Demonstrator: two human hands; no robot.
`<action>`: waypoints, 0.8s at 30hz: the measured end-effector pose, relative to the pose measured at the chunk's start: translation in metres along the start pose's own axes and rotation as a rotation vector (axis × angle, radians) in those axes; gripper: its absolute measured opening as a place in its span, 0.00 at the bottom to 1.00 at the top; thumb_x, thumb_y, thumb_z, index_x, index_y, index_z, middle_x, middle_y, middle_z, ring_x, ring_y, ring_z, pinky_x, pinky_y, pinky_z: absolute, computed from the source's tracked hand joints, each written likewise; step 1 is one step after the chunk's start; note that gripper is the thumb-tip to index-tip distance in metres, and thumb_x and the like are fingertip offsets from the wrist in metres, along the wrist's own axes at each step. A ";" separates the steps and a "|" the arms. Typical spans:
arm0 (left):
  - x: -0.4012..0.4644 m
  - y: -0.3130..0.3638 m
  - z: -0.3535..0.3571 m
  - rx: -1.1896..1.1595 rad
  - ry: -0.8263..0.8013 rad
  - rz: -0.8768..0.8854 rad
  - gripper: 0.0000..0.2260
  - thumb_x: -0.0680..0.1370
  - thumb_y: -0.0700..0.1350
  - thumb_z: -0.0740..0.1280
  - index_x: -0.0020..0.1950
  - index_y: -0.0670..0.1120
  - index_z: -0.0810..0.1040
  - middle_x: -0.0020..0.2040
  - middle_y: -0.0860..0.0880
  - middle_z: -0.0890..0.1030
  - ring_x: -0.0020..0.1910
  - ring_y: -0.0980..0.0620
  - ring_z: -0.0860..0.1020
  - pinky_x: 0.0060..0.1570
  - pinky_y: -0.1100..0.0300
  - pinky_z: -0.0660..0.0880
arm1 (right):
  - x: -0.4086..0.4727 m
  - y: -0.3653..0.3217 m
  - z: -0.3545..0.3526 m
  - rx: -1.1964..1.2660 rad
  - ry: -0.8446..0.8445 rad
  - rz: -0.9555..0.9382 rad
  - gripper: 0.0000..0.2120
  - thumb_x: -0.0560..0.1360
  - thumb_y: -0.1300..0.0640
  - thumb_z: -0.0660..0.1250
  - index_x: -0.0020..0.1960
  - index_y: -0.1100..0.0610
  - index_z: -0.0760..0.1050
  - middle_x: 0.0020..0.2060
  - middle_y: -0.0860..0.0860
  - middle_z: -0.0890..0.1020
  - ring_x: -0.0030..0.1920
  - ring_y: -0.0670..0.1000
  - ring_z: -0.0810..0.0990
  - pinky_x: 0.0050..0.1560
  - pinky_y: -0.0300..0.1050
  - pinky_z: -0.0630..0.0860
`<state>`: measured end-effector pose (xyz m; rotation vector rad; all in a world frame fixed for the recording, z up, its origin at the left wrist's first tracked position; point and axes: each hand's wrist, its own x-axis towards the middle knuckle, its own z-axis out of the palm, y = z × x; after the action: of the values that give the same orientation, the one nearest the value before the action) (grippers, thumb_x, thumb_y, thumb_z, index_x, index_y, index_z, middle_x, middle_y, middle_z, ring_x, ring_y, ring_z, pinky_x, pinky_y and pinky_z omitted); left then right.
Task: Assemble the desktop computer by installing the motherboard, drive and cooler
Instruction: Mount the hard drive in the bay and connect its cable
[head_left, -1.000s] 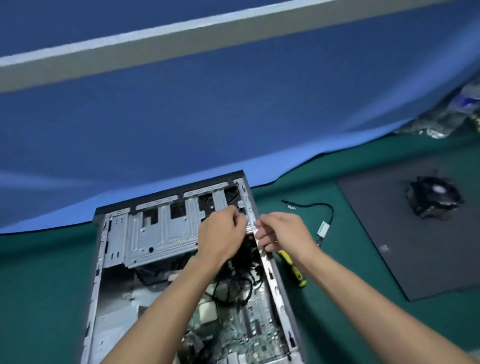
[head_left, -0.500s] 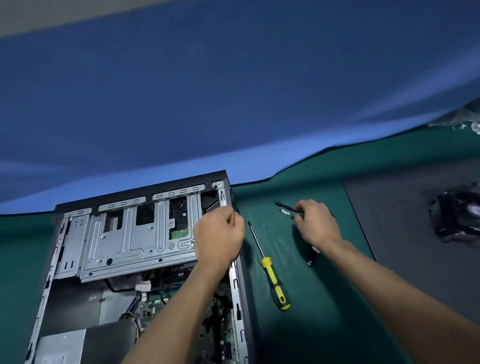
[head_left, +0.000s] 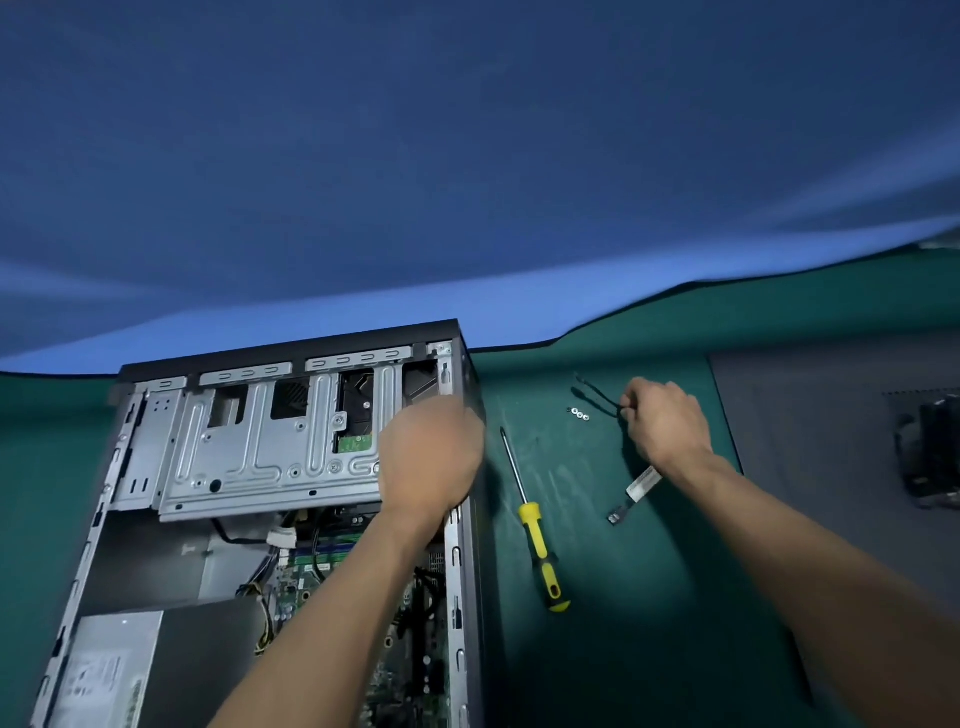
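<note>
Green matting covers the counter (head_left: 649, 597); the drive step is judged in hand — the drive cage (head_left: 249, 447) in the case (head_left: 470, 571) is steadied by the blurred left hand (head_left: 428, 457), grip unclear; a black cable (head_left: 597, 397) is pinched by the right hand (head_left: 665, 426) — routing to the drive comes next.

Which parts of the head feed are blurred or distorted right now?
Head view: the left hand over the case edge is motion-smeared, the right hand pinching the cable is sharper; the wide lens bends the blue backdrop; the cooler at right is dim and soft.
</note>
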<state>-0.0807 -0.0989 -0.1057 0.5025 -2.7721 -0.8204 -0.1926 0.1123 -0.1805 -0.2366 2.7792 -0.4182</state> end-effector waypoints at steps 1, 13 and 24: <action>0.000 0.000 0.000 0.000 0.004 0.000 0.17 0.70 0.44 0.61 0.25 0.49 0.55 0.21 0.53 0.59 0.22 0.56 0.59 0.24 0.62 0.57 | -0.004 0.002 -0.006 0.049 0.008 0.003 0.05 0.77 0.62 0.61 0.48 0.55 0.75 0.46 0.55 0.81 0.49 0.59 0.74 0.44 0.46 0.64; -0.006 0.014 -0.018 -0.170 -0.092 -0.150 0.19 0.77 0.46 0.62 0.27 0.47 0.64 0.24 0.53 0.67 0.27 0.53 0.66 0.30 0.61 0.62 | -0.083 -0.041 -0.083 0.535 0.240 -0.102 0.04 0.76 0.57 0.65 0.44 0.50 0.74 0.34 0.42 0.76 0.35 0.43 0.74 0.35 0.37 0.68; -0.041 -0.028 -0.083 -0.747 -0.277 -0.338 0.10 0.77 0.41 0.67 0.37 0.43 0.83 0.36 0.43 0.82 0.32 0.55 0.76 0.37 0.64 0.73 | -0.127 -0.134 -0.067 0.683 0.197 -0.006 0.07 0.80 0.56 0.61 0.48 0.56 0.77 0.30 0.45 0.74 0.31 0.44 0.70 0.32 0.39 0.66</action>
<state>-0.0112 -0.1458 -0.0573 0.7420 -2.3439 -2.0075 -0.0805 0.0296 -0.0420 -0.0378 2.6210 -1.4057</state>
